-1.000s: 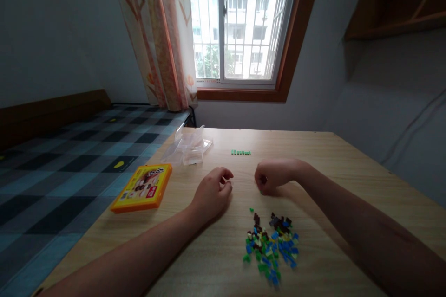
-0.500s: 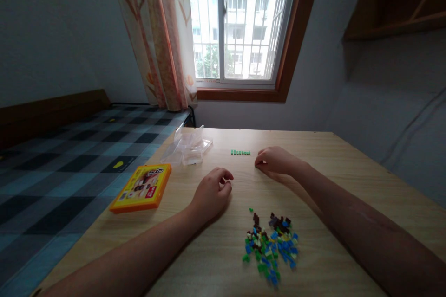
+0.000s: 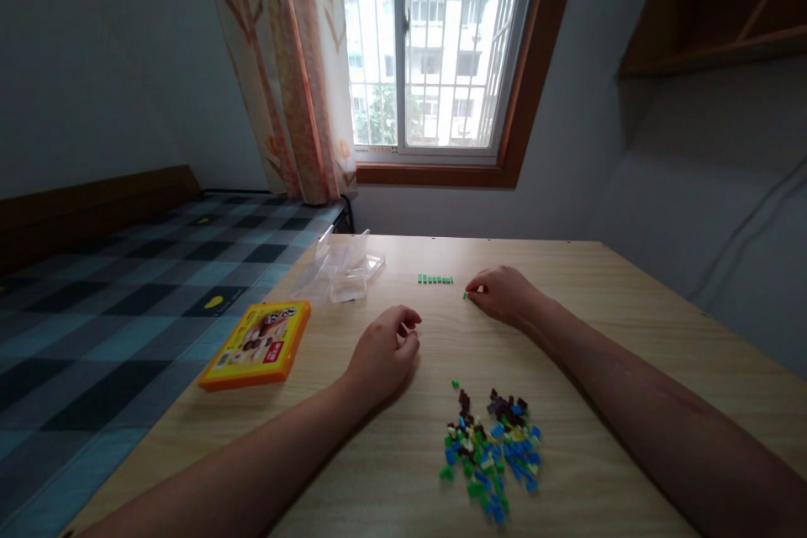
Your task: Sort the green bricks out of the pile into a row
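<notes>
My right hand (image 3: 501, 294) rests low over the far part of the table, thumb and forefinger closed on a small green building brick (image 3: 465, 296) that shows at the fingertips. Just left of it runs a row of several small green bricks (image 3: 435, 279). My left hand (image 3: 386, 346) lies on the table with its fingers loosely curled; a gap shows between thumb and forefinger, and nothing is in it. Nearer to me sits a loose heap of tiny blue, green, brown and pale bricks (image 3: 495, 450), with one green brick (image 3: 455, 384) apart at its far side.
An orange and yellow box (image 3: 258, 346) lies at the table's left edge. Behind it stand clear plastic containers (image 3: 344, 269). A bed with a checked cover (image 3: 157, 294) adjoins the left side; a window and curtain are beyond the wooden table (image 3: 598, 286).
My right hand has shifted slightly, and a green brick now shows at its fingertips. The left hand stays almost where it was.
</notes>
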### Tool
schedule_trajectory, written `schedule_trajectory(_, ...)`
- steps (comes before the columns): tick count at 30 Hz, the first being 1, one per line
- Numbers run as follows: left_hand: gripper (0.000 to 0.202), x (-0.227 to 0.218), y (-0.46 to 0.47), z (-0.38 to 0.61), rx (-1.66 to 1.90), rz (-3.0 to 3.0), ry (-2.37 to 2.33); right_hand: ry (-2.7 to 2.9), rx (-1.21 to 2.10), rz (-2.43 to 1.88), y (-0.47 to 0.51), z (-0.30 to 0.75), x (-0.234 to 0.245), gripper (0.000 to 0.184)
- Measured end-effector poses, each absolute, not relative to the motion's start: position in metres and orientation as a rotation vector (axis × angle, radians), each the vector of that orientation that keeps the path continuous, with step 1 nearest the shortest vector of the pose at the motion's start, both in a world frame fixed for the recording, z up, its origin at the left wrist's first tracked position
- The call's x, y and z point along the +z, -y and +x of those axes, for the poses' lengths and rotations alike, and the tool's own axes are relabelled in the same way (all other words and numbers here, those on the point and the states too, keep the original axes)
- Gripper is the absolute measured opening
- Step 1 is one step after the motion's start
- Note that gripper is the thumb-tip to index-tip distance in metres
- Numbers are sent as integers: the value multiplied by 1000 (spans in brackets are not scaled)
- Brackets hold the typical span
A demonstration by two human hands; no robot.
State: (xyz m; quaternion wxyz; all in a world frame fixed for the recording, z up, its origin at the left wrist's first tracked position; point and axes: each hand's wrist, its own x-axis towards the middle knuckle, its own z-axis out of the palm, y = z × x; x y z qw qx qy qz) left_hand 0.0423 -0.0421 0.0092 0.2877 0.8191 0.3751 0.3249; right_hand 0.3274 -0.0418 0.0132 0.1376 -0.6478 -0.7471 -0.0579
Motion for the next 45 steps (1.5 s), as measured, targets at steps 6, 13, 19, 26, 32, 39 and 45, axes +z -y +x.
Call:
schedule_trajectory(6, 20, 12, 44, 42, 868, 2199, -1007, 2150, -106, -1875, 46, 317, 18, 25)
schedule_trajectory(13, 20, 11, 44, 42, 857, 2207, -1008, 2125, -144, -1922, 41, 313, 14, 28)
schedule_trajectory(19, 20, 11, 44, 42, 862, 2199, -1001, 2090, -13, -1702, 43, 325, 8, 22)
schedule_trajectory(26, 19, 13, 45, 42, 856, 2205, -999, 2153, 81, -1547, 38, 333, 1, 21)
schedule_trajectory(32, 19, 10, 43, 42, 860, 2223, -998, 2162, -56, -1664, 33, 333, -2, 24)
schedule_trajectory(39, 19, 11, 43, 42, 853, 2225, -995, 2082, -117, -1648, 22, 330, -18, 31)
schedule_trajectory(45, 20, 11, 44, 42, 833, 2212, -1007, 2058, -155, -1655, 20, 327, -20, 32)
